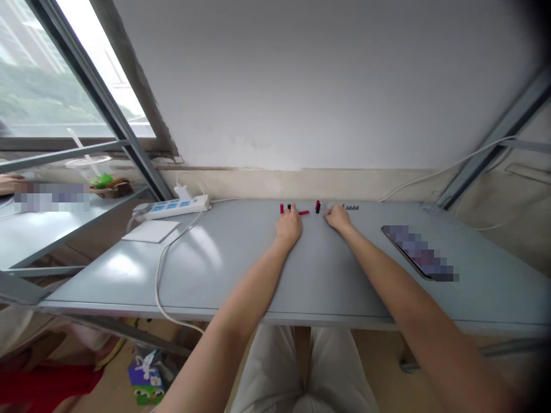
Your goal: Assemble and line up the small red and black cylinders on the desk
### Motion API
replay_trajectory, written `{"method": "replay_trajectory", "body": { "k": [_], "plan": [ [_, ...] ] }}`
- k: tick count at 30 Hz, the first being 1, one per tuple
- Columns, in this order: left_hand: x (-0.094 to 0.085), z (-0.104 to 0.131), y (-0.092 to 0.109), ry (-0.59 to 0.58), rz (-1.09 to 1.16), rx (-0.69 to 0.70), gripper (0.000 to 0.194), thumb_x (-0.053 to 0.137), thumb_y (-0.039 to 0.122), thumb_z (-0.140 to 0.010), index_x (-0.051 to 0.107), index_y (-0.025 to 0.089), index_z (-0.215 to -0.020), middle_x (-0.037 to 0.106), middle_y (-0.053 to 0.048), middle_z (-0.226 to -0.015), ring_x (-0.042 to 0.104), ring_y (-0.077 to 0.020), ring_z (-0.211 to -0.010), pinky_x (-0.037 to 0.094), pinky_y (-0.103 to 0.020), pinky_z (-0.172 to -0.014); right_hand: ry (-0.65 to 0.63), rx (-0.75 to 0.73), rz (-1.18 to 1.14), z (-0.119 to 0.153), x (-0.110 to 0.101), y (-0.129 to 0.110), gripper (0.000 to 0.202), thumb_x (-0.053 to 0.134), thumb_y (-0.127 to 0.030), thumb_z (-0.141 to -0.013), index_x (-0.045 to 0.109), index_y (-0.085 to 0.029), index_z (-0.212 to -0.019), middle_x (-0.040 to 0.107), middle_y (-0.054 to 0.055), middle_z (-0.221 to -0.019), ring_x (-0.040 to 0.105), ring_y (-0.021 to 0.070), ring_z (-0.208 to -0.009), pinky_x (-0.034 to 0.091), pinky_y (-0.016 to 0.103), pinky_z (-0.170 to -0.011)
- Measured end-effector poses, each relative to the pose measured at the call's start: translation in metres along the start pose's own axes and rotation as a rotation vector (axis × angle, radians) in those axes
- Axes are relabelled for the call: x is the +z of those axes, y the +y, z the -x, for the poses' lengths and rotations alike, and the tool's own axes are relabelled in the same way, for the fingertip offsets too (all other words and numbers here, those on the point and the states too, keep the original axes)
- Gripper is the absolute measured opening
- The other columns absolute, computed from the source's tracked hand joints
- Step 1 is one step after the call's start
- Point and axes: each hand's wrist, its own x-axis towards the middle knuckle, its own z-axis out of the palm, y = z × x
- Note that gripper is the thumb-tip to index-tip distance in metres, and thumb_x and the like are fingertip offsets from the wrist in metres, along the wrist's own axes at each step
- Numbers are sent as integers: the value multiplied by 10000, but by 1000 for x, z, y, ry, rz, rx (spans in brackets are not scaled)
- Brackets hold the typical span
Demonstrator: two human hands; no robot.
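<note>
My left hand (289, 225) rests near the back of the grey desk, its fingers closed around a small black cylinder (289, 206). Just left of it a small red cylinder (282, 208) stands upright, and another red cylinder (304, 213) lies on its side to the right. Between my hands stands a red-and-black piece (317, 207). My right hand (338, 218) is closed in a pinch on the desk; what its fingertips hold is too small to make out. Beyond it runs a short row of several tiny dark pieces (352, 207).
A phone (415, 249) lies to the right. At the left are a white power strip (176, 207), a white flat square (151, 232) and a cable (160, 275) hanging over the desk's front edge. A plastic cup (92, 166) stands on the neighbouring desk, near another person's hand (12, 183).
</note>
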Motion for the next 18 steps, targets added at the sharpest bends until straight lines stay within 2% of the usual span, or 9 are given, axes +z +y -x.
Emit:
{"method": "replay_trajectory", "body": {
  "k": [4, 7, 12, 18],
  "plan": [
    [0, 1, 2, -32, -39, 58, 416, 324, 214, -884, 400, 139, -1286, 564, -153, -1135, 550, -245, -1021, 452, -351, -842, -73, -11, 117, 11, -12, 2, 297, 562, -303, -773, 669, -101, -963, 644, 194, -1005, 600, 270, -968, 443, 325, -786],
    [1, 1, 3, -61, -65, 60, 390, 316, 166, -874, 443, 141, -1242, 566, -152, -1138, 549, -240, -1027, 458, -354, -836, -94, -39, 142, 25, -19, 5, 248, 582, -302, -757, 671, -123, -904, 655, 172, -955, 609, 256, -923, 443, 308, -739],
    [1, -3, 6, -131, -65, 65, 464, 302, 105, -864, 377, 141, -1320, 565, -180, -1158, 584, -238, -986, 465, -358, -824, -15, -81, 15, 47, -15, 11, 155, 564, -311, -771, 633, -173, -764, 667, 101, -828, 610, 203, -774, 414, 266, -629],
    [1, -17, 15, -229, -110, 79, 546, 338, 55, -842, 298, 137, -1380, 607, -203, -1088, 592, -265, -1001, 459, -392, -825, 46, -119, -57, 52, -10, 11, 124, 557, -283, -766, 578, -189, -689, 650, 67, -731, 584, 174, -684, 374, 248, -577]
  ]
}}
